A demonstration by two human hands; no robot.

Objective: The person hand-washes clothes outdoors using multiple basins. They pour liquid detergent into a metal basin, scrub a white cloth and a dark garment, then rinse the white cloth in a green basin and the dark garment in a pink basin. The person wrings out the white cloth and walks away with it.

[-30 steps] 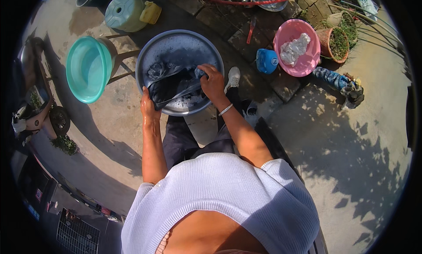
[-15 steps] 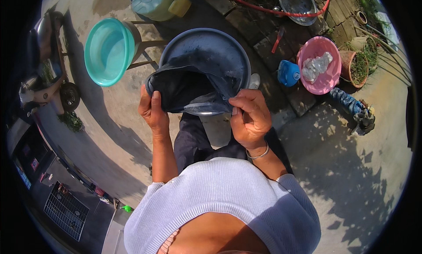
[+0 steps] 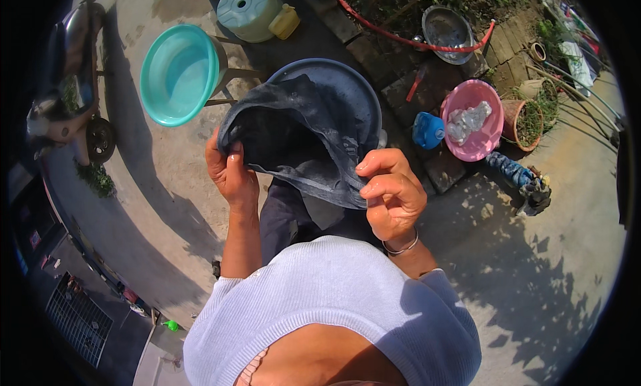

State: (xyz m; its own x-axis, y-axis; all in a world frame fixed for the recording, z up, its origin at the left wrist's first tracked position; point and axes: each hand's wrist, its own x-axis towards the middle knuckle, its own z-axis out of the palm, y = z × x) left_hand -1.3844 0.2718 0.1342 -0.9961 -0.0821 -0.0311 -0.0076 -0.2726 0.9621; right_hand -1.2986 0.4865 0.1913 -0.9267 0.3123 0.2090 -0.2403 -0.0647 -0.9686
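Note:
A dark grey cloth piece [image 3: 300,142], seemingly wet, hangs between my two hands with its wide mouth spread toward me; whether it is a garment or a bag I cannot tell. My left hand [image 3: 234,179] pinches its left rim, the thumb lying over the edge. On the other side, my right hand [image 3: 397,196] has curled fingers at the right edge of the cloth. Beneath and beyond the cloth stands a large round grey basin [image 3: 357,92], partly covered from view by it. Both hands look wet.
A turquoise tub [image 3: 150,76] rests on a wooden stool at the left, near a pale plastic drum [image 3: 247,14] and yellow jug [image 3: 285,22]. To the right are a blue jug [image 3: 427,130], pink basin [image 3: 491,112], flowerpot [image 3: 513,122], metal bowl [image 3: 441,26] and red hose [image 3: 380,32].
The cloth has been drawn nearer my body and lower, covering less of the basin's right side. My right hand has moved down and right with its edge; the mouth gapes wider.

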